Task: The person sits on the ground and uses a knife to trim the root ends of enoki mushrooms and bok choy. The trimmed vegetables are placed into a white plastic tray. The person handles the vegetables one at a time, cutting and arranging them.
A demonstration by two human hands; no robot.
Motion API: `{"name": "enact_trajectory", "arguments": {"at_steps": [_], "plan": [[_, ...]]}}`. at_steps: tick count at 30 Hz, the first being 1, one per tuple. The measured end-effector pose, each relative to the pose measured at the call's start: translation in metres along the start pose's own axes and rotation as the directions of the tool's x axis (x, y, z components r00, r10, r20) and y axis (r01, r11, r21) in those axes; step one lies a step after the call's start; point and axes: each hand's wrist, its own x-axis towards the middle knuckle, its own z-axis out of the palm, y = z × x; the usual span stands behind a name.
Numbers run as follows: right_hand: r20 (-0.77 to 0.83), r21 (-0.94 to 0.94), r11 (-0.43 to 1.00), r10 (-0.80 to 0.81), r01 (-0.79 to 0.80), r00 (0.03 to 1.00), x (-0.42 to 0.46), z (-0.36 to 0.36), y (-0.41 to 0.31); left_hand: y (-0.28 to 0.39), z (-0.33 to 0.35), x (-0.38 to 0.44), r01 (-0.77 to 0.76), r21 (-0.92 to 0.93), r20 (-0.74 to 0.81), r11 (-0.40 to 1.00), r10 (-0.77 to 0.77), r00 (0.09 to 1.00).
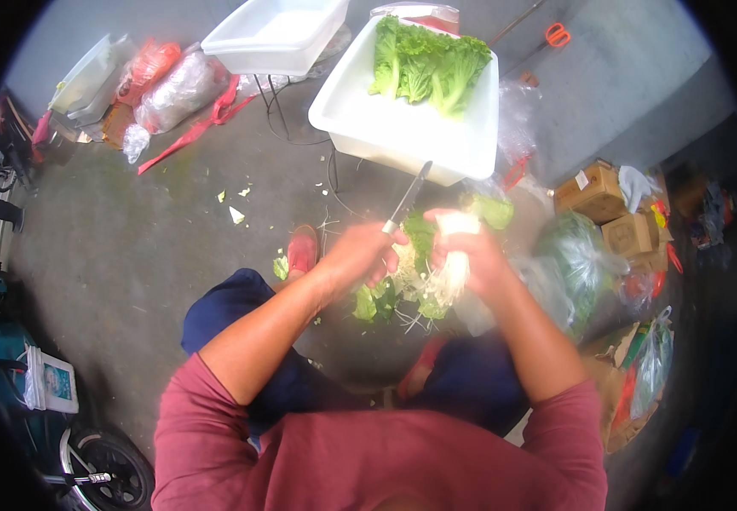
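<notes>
A knife (pixel 412 195) with a pale handle is in my left hand (pixel 359 252), its blade pointing up and away from me. My right hand (pixel 474 252) grips a bunch of white-stemmed vegetable (pixel 455 265), with thin strands hanging at its lower end; glare and blur hide its exact kind. Under both hands, a pile of green leaf trimmings (pixel 384 300) and stringy roots lies on the floor between my feet. Beyond them a white plastic tub (pixel 381 131) holds several heads of leafy green lettuce (pixel 432 67) along its far side.
Another white tub (pixel 272 48) stands on a wire-legged stand. Plastic bags (pixel 180 89) lie by the wall. To the right are cardboard boxes (pixel 592 191) and a bag of greens (pixel 579 262). Orange-handled scissors (pixel 557 35) are at upper right. A wheel (pixel 113 469) sits lower left.
</notes>
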Motion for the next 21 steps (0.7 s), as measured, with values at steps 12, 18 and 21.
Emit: {"name": "enact_trajectory", "arguments": {"at_steps": [12, 18, 21], "plan": [[0.013, -0.016, 0.999, -0.042, 0.042, 0.999, -0.002, 0.003, 0.008, -0.047, 0.003, 0.011, 0.016, -0.248, 0.277, 0.969, 0.055, 0.959], [-0.297, 0.168, 0.985, 0.019, 0.033, 0.955, 0.021, -0.028, 0.018, -0.033, -0.004, 0.005, -0.117, -0.081, 0.174, 0.990, 0.130, 0.976], [-0.233, 0.004, 0.998, 0.067, -0.068, 0.970, 0.029, -0.030, 0.020, -0.056, 0.002, 0.033, -0.363, -0.026, 0.005, 0.932, 0.363, 0.932]]}}
